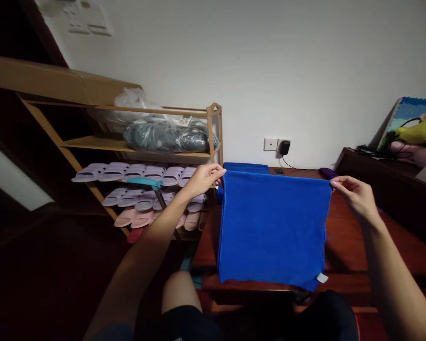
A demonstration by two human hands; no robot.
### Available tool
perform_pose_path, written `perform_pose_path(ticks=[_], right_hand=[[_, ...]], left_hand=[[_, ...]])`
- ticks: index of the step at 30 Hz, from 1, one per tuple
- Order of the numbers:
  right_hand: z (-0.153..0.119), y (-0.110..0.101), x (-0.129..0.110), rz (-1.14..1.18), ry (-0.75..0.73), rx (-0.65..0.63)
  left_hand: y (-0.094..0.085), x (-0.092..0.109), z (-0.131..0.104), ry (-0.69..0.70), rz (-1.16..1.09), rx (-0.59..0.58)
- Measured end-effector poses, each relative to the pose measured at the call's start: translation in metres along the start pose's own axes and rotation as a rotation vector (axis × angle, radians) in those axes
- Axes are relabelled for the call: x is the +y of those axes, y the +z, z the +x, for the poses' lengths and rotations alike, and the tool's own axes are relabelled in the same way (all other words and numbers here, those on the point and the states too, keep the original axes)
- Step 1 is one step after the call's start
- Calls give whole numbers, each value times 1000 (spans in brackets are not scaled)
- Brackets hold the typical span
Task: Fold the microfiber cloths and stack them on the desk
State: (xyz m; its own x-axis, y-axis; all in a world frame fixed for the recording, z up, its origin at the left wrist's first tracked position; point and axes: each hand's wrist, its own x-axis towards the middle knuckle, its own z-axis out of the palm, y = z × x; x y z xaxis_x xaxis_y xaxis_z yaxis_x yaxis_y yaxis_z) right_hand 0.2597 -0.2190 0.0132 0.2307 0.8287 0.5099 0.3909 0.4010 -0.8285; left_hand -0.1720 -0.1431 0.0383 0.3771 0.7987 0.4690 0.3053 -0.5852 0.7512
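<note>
A blue cloth [273,227] hangs stretched between my two hands, above the reddish-brown wooden table [348,241]. My left hand [206,180] pinches its upper left corner. At the upper right corner, my right hand [353,192] pinches the cloth between thumb and fingers. A small white label [322,278] sticks out at the cloth's lower right corner. Behind the held cloth, another folded blue cloth [246,167] lies toward the back of the table, partly hidden.
To the left, a wooden rack [216,128] holds several slippers [144,171] and plastic-wrapped items [163,135]. A cardboard box [57,85] rests on top. A black adapter [284,147] is plugged into the wall. At right, a yellow plush toy [421,130] sits on a raised dark ledge.
</note>
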Motion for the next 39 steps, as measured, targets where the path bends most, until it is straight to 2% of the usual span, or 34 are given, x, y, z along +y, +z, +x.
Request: perform_pose_path(ticks=[5,13,19,27,32,36,39], right_hand=[[20,9,19,-39,-3,-38],[43,24,68,-118,47,-98],[52,42,100,-129,116,-107],[42,83,143,5,328,-157],[39,98,156,44,424,-175],[39,97,160,31,424,-178],[40,92,161,12,401,-157]], left_hand=[[9,-21,20,27,34,23],[22,-57,38,-4,104,5],[35,-80,47,-218,-59,53],[72,-120,42,-462,-217,111],[81,-135,44,-571,-215,84],[79,-141,45,-574,-201,56],[75,-144,43,-552,-196,81]])
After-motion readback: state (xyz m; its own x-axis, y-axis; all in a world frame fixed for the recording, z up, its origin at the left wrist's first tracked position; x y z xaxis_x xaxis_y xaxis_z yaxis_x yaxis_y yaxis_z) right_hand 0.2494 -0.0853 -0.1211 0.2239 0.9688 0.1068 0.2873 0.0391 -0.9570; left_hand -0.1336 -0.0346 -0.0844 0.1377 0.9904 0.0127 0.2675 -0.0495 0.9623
